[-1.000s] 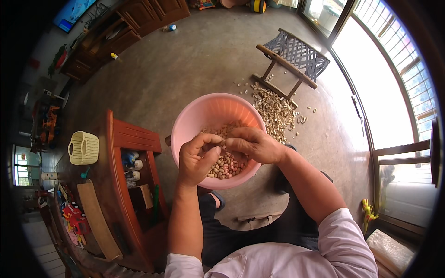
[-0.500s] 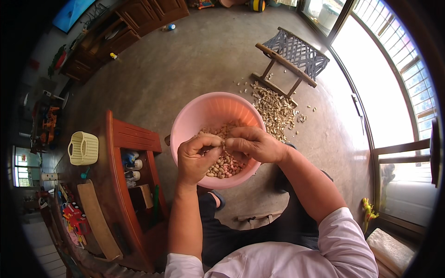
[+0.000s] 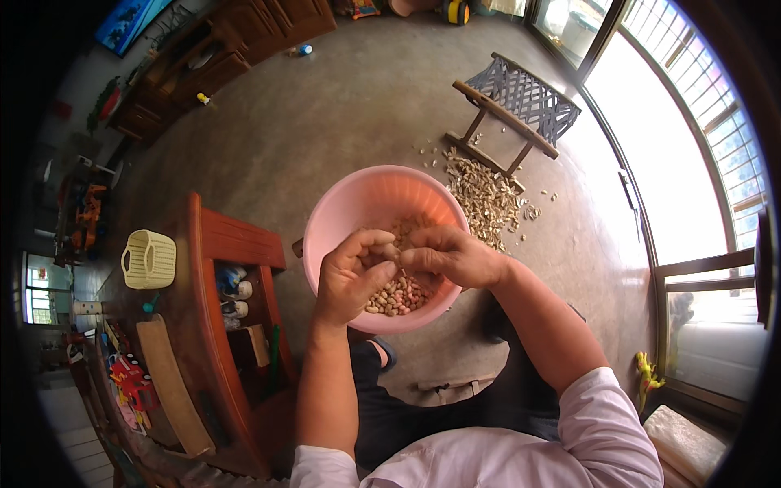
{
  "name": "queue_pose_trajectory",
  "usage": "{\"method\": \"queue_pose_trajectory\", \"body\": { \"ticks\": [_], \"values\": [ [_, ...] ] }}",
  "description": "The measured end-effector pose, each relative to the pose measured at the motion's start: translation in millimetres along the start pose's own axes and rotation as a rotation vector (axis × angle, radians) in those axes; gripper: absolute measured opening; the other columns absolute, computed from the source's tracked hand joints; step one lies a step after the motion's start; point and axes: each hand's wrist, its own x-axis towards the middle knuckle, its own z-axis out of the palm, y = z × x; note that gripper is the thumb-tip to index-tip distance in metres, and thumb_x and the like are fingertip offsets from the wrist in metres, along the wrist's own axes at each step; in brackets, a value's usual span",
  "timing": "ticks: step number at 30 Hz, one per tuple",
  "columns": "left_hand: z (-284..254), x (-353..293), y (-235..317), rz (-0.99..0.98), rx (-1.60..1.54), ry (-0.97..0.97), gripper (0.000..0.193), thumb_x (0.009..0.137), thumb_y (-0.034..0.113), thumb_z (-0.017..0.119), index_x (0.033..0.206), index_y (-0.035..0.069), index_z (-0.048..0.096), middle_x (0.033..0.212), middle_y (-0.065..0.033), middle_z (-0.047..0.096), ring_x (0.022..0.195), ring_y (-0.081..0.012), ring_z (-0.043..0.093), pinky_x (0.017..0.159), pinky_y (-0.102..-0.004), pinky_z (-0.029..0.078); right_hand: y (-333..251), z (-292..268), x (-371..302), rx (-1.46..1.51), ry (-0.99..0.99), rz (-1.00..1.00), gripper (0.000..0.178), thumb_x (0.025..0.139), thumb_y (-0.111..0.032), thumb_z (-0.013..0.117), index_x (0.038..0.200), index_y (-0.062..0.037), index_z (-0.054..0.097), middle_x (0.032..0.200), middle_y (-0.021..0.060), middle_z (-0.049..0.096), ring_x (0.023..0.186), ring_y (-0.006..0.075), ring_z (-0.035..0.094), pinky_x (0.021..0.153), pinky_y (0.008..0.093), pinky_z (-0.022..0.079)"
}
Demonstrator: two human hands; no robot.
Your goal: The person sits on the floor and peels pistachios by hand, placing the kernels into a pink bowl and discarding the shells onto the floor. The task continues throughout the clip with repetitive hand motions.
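Note:
A pink plastic basin (image 3: 346,195) is in front of me, with unshelled peanuts (image 3: 394,297) and pinkish shelled kernels lying in its bottom. Over it, my left hand (image 3: 354,276) is curled, its thumb and fingertips bent toward each other. My right hand (image 3: 451,256) meets it from the right, thumb and forefinger pinched together. Between the fingertips of both hands is a small tan thing that looks like a peanut, mostly hidden by the fingers. The hands also cover part of the basin's contents.
Beyond the basin to the right, broken peanut shells (image 3: 486,199) are heaped on the floor beside a wooden stool (image 3: 508,110) with a woven seat. A reddish wooden cabinet (image 3: 240,236) stands close on my left, near a pale yellow basket (image 3: 150,259). Glass sliding doors (image 3: 622,154) line the right.
My left thumb has dropped away from the fingertips, and that hand's grip has loosened a little. My right hand remains pinched beside it. The whole view has shifted slightly.

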Motion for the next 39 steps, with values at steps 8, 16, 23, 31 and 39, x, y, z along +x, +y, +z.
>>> {"method": "queue_pose_trajectory", "body": {
  "ticks": [8,16,23,31,39],
  "values": [
    [-14,1,-20,0.108,0.259,-0.031,0.014,0.093,-0.005,0.062,0.105,-0.002,0.07,0.101,-0.003,0.068,0.089,-0.0083,0.064,0.08,-0.0243,0.054,-5,10,1,-0.09,0.133,-0.054,0.025,0.103,-0.027,0.062,0.102,-0.0021,0.066,0.077,-0.0026,0.058,0.069,0.0072,0.054,0.061,0.0255,0.046],
    [3,0,-24,-0.023,0.139,0.134,0.013,0.097,-0.001,0.059,0.107,-0.001,0.066,0.092,-0.0003,0.068,0.081,-0.0062,0.065,0.074,-0.0224,0.055,27,22,4,-0.433,0.429,-0.191,0.028,0.098,-0.029,0.069,0.094,-0.0017,0.063,0.072,0.0115,0.06,0.065,0.023,0.059,0.061,0.0373,0.047],
    [1,-2,-27,0.008,0.298,0.069,0.015,0.094,-0.002,0.058,0.107,-0.002,0.065,0.091,-0.0018,0.068,0.076,-0.0072,0.065,0.068,-0.0236,0.057,11,11,0,-0.66,0.29,-0.282,0.027,0.099,-0.027,0.065,0.094,-0.0014,0.063,0.075,0.0201,0.062,0.069,0.0362,0.061,0.065,0.0444,0.048],
    [7,-3,-11,0.075,0.387,0.041,0.011,0.087,0.0,0.062,0.095,-0.001,0.069,0.081,0.0018,0.066,0.072,-0.0022,0.057,0.064,-0.0224,0.048,1,-1,-8,-0.418,0.052,-0.051,0.028,0.102,-0.028,0.06,0.104,-0.0006,0.066,0.079,0.0088,0.064,0.074,0.0202,0.062,0.07,0.0363,0.051],
    [-2,-2,-5,0.238,0.581,-0.168,0.011,0.083,-0.002,0.063,0.092,-0.001,0.069,0.084,-0.0072,0.066,0.078,-0.0162,0.064,0.069,-0.0294,0.051,-17,-2,-11,-0.575,-0.118,0.106,0.029,0.1,-0.03,0.062,0.106,-0.0028,0.067,0.079,0.0088,0.067,0.075,0.0181,0.066,0.069,0.0346,0.053]
  ]
}}
